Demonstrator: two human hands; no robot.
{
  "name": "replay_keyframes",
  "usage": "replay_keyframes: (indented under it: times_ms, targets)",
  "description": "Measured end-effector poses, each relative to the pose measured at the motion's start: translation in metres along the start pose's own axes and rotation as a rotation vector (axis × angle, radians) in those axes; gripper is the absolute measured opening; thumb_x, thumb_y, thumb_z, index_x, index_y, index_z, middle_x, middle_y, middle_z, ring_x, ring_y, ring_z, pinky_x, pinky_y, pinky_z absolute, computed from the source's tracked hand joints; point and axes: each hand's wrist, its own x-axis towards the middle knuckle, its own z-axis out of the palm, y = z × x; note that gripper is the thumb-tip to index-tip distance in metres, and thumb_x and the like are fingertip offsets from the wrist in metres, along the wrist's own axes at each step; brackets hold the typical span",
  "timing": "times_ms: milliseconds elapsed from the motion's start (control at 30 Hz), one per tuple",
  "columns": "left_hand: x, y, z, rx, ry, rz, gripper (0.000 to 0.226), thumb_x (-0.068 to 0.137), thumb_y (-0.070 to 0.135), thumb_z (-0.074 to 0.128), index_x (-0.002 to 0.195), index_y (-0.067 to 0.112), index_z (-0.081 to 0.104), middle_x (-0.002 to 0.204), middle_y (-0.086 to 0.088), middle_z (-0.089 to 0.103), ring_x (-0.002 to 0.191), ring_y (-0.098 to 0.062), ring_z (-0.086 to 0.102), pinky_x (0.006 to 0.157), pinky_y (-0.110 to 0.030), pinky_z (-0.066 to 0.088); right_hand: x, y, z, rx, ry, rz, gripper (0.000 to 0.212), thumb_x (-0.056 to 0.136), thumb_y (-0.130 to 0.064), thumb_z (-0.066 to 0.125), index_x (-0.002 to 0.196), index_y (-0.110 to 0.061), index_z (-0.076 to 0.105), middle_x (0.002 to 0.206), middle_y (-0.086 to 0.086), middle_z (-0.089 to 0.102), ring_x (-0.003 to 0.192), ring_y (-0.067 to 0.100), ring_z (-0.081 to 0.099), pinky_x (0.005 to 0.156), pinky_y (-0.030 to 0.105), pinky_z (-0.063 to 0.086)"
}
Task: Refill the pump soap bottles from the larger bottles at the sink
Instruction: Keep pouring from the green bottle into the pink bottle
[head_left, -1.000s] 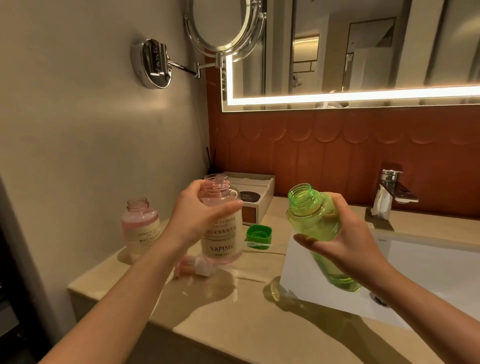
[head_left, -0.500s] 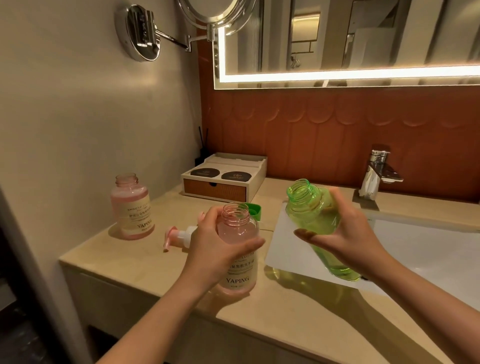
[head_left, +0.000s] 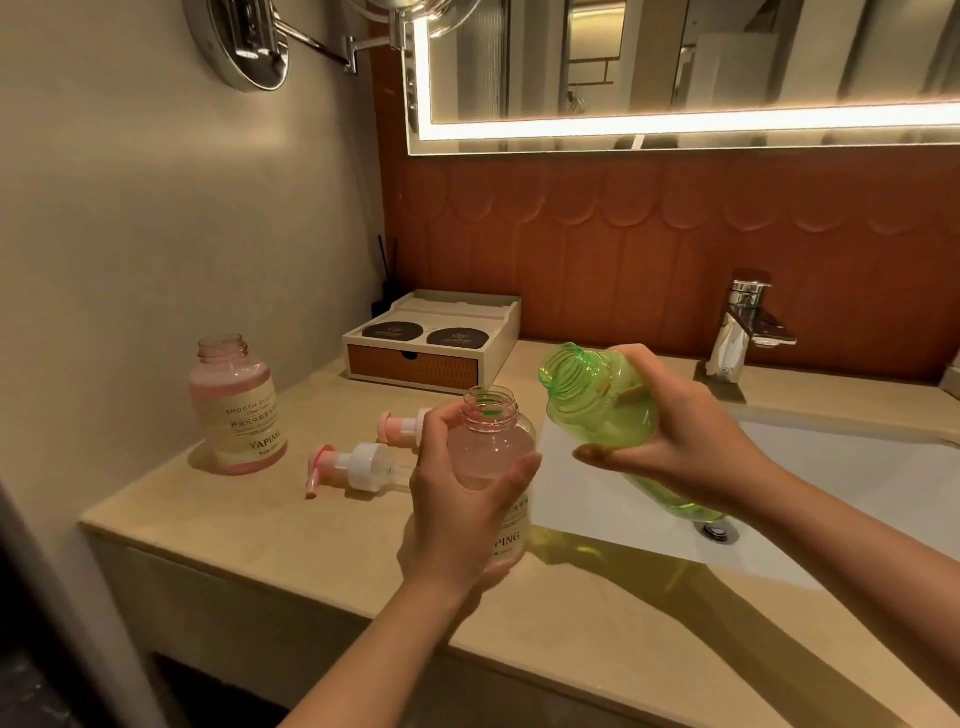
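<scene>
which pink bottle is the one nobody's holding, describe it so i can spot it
Start at the beige side wall left of the sink. The pink pump bottle stands upright on the countertop beside it, capless, untouched, left of two loose pump heads, unlike its twin gripped in the left hand.

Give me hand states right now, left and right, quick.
Left hand: closed around the open pink soap bottle, upright at the counter edge.
Right hand: closed around the uncapped green bottle, tilted, mouth toward the pink bottle.

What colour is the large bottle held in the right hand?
Translucent green, with green liquid pooled at its lower end; the head view shows the green refill bottle in the right hand.
</scene>
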Motion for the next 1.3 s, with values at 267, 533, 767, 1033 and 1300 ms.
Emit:
replay_keyframes:
  times_ms: [267,533,767,1033,1300]
  targets:
    - [-0.001,-0.006,0.004,0.012,-0.009,-0.001,0.091,0.055,0.084,0.054,0.122,0.023,0.042,0.116,0.007,0.056,0.109,-0.002,0.053,0.073,0.008,0.033,0.011,-0.007,-0.008,-0.100,-0.054,-0.064,0.072,0.059,-0.056,0.075,0.119,-0.039,0.039,0.102,-0.014,0.060,0.092,0.012,0.059,0.075,0.042,0.052]
    - [-0.001,-0.011,0.005,0.025,-0.008,0.014,0.090,0.054,0.086,0.052,0.123,0.029,0.039,0.118,0.012,0.054,0.109,-0.004,0.054,0.072,-0.005,0.041,0.021,-0.015,-0.014,-0.288,-0.074,-0.126,0.078,0.064,-0.050,0.077,0.128,-0.029,0.039,0.114,-0.007,0.059,0.096,0.014,0.057,0.074,0.033,0.051]
    - [-0.001,-0.012,0.005,0.007,-0.014,0.005,0.084,0.055,0.084,0.054,0.121,0.035,0.038,0.117,0.015,0.054,0.108,-0.004,0.056,0.071,-0.008,0.046,0.030,-0.023,-0.019,-0.467,-0.104,-0.144,0.081,0.066,-0.054,0.074,0.132,-0.031,0.033,0.119,-0.005,0.057,0.101,0.018,0.057,0.076,0.035,0.051]
    - [-0.001,-0.011,0.005,0.018,-0.004,-0.026,0.071,0.054,0.084,0.054,0.114,0.052,0.033,0.111,0.035,0.048,0.106,0.005,0.053,0.066,-0.003,0.044,0.034,-0.034,-0.020,-0.594,-0.131,-0.146,0.084,0.067,-0.055,0.073,0.135,-0.031,0.030,0.120,-0.004,0.055,0.099,0.020,0.055,0.072,0.033,0.049]
    - [-0.002,-0.011,0.005,0.039,-0.007,-0.022,0.076,0.054,0.085,0.053,0.118,0.050,0.032,0.118,0.026,0.049,0.108,-0.003,0.054,0.071,-0.015,0.044,0.034,-0.039,-0.021,-0.694,-0.127,-0.177,0.086,0.070,-0.054,0.071,0.139,-0.029,0.027,0.118,-0.003,0.055,0.098,0.018,0.054,0.066,0.028,0.045]
